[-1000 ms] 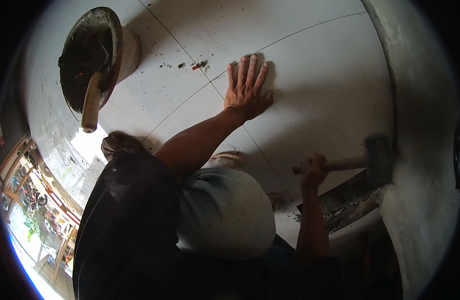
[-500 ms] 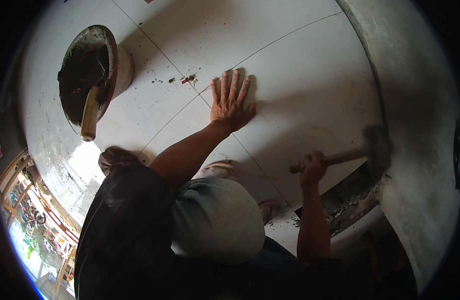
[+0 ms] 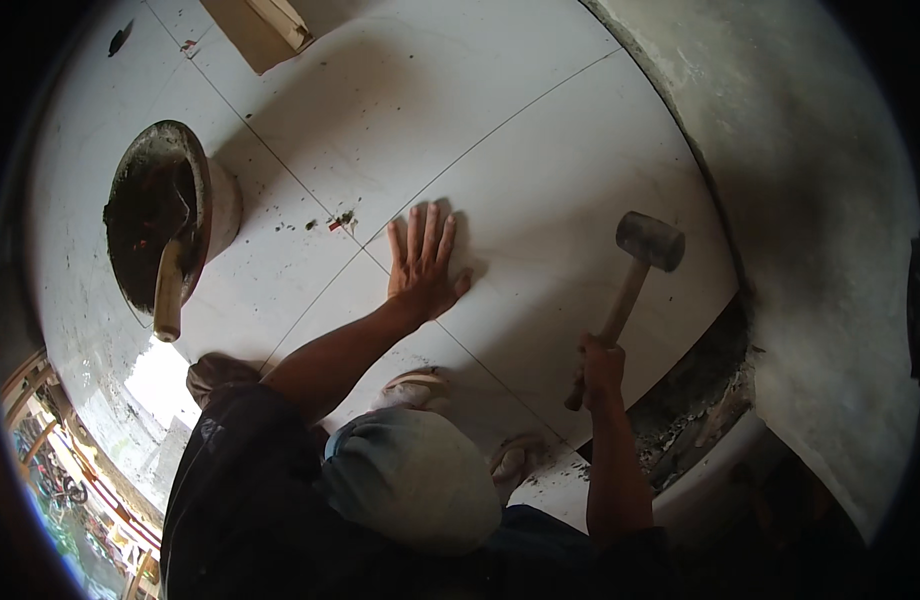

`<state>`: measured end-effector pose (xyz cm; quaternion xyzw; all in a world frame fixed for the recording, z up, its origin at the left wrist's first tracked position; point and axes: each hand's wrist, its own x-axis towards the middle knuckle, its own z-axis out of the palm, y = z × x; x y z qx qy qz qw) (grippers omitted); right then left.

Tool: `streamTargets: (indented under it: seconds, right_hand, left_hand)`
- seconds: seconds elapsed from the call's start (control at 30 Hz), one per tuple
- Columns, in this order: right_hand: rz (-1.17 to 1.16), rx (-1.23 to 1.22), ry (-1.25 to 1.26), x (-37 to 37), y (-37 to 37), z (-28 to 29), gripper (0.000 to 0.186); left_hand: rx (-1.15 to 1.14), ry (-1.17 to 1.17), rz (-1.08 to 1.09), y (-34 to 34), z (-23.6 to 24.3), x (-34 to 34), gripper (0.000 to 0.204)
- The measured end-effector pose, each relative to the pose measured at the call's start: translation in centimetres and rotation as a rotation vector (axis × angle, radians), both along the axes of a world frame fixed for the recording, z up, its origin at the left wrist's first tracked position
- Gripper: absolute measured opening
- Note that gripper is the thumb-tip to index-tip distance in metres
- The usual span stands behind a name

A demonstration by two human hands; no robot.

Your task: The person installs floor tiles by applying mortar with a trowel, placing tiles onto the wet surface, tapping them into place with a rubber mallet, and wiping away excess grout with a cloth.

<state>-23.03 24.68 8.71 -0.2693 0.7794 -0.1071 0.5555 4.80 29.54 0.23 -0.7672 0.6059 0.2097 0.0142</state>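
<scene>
My left hand (image 3: pixel 425 265) lies flat on a large white floor tile (image 3: pixel 550 190), fingers spread and pointing away from me, just right of where the tile joints cross. My right hand (image 3: pixel 602 370) is wrapped round the wooden handle of a mallet with a dark head (image 3: pixel 650 241). The mallet head points away from me, over the right part of the tile. Whether it touches the surface I cannot tell.
At left stands a mortar-smeared bucket (image 3: pixel 223 205) with a trowel (image 3: pixel 167 292) inside, handle over the rim. Crumbs and a small red piece (image 3: pixel 337 224) lie near the joint. Right are a grey wall (image 3: pixel 820 180) and a rough gap (image 3: pixel 690 405). Cardboard (image 3: pixel 245 35) lies far off.
The mallet has swung from pointing right beside the wall to pointing away from me, over the tile. My left hand stays flat on the tile. The view has shifted, bringing the cardboard in.
</scene>
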Motion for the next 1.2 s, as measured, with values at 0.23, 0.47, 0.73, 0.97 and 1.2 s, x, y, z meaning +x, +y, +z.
streamTargets:
  seconds: [0.23, 0.47, 0.73, 0.97, 1.2]
  right_hand:
    - [-0.439, -0.473, -0.167, 2.4, -6.7, -0.8, 0.024]
    - [-0.234, -0.389, 0.038, 1.8, -8.4, 2.3, 0.027]
    - [0.003, -0.489, 0.175, 1.5, -10.8, -1.2, 0.040]
    - [0.311, -0.406, 0.292, 0.7, -14.4, 0.4, 0.037]
    - [0.243, -0.344, 0.392, 0.5, -15.7, -2.3, 0.041]
  left_hand:
    - [-0.172, -0.052, -0.125, -17.5, -0.3, -0.5, 0.082]
    - [-0.083, -0.056, -0.133, -17.6, 0.0, -0.8, 0.082]
    - [-0.053, -0.070, -0.147, -17.6, 0.1, -0.7, 0.080]
    - [-0.127, -0.098, -0.340, -24.7, -0.8, -0.4, 0.079]
    - [-0.229, -0.092, -0.327, -30.6, -1.7, -0.4, 0.075]
